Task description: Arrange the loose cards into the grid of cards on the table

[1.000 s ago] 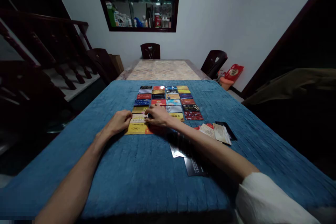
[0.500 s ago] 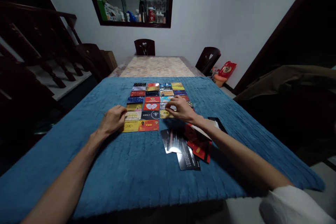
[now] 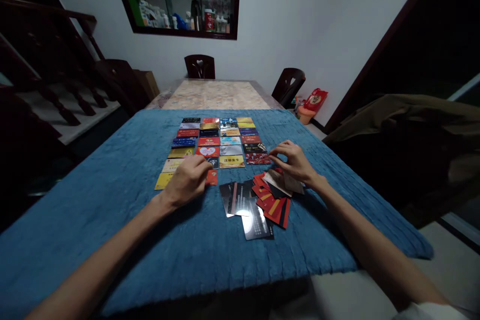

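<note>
Four columns of glossy, rectangular, many-coloured cards (image 3: 230,150) and one loose pile of red, black and cream cards (image 3: 257,215)

The columns lay at the centre of the frame on a ribbed blue cloth (image 3: 180,270) over the near part of the tabletop (image 3: 213,94); the two left columns reached one row lower than the two right. Neighbouring cards sat close along their edges, probably so that each face showed and the lines ran straight. Their long axes ran left to right across the frame; most print was too small to read.

Just left of centre, the left hand (image 3: 189,178) bent over the bottom rows, fingers curled down, partly covering a flat orange-red card (image 3: 212,178) and a yellow card (image 3: 163,181). Whether they gripped anything was hidden; the pose perhaps steadied that corner. Right of centre, the right hand (image 3: 294,161) held thumb and forefinger close together at the right end of a dark red patterned card (image 3: 258,159), perhaps to square its edge. Contact there was unclear, as was any grip.

Below the right hand, the pile overlapped unevenly: a black card with a brownish stripe (image 3: 242,204) pointed roughly up and down the frame, while red cards (image 3: 276,216) fanned toward the lower right.
</note>
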Tool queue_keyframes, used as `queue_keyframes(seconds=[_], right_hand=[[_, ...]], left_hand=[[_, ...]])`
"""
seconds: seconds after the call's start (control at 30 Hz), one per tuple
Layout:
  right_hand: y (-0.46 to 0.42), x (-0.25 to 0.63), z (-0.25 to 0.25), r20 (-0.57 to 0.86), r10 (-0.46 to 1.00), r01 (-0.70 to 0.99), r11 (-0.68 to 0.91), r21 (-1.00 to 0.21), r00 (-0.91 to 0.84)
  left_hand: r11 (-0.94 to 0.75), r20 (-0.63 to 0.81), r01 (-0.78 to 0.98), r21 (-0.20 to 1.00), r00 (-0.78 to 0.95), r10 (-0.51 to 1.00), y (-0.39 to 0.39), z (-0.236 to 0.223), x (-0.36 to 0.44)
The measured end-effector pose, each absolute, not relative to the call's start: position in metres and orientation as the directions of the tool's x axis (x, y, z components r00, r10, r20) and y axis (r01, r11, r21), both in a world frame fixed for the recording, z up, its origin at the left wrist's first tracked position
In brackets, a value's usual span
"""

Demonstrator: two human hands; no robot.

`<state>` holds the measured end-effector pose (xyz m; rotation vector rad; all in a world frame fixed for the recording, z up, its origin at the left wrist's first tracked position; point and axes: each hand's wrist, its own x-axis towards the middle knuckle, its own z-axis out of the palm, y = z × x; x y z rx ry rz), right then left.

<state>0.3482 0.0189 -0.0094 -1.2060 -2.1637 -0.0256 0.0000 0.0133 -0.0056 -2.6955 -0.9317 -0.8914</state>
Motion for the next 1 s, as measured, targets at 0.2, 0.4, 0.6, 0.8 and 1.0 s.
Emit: queue_keyframes(seconds=[0.2,0.4,0.6,0.8,1.0], right_hand=[[0.016,0.362,-0.021,0.576,0.758,0.785,0.543,-0.298,-0.306],[0.014,0.374,-0.027,0.524,0.799,0.828,0.488,-0.277,-0.296],[0.012,0.379,-0.026,0.463,0.823,0.842,0.477,-0.251,-0.329],[0.009,0.377,-0.023,0.441,0.821,0.833,0.497,-0.241,-0.362],[0.008,0.374,-0.025,0.384,0.834,0.826,0.506,-0.247,-0.396]], left_hand=[[-0.889,0.475,0.457,0.039,0.774,0.419,-0.011,-0.006,0.065],[-0.935,0.299,0.348,-0.066,0.901,0.315,-0.031,-0.008,0.128],[-0.953,0.266,0.299,-0.053,0.924,0.275,-0.029,-0.014,0.159],[-0.957,0.255,0.288,-0.019,0.927,0.274,-0.023,-0.018,0.162],[-0.946,0.237,0.321,-0.044,0.923,0.302,-0.017,-0.017,0.145]])
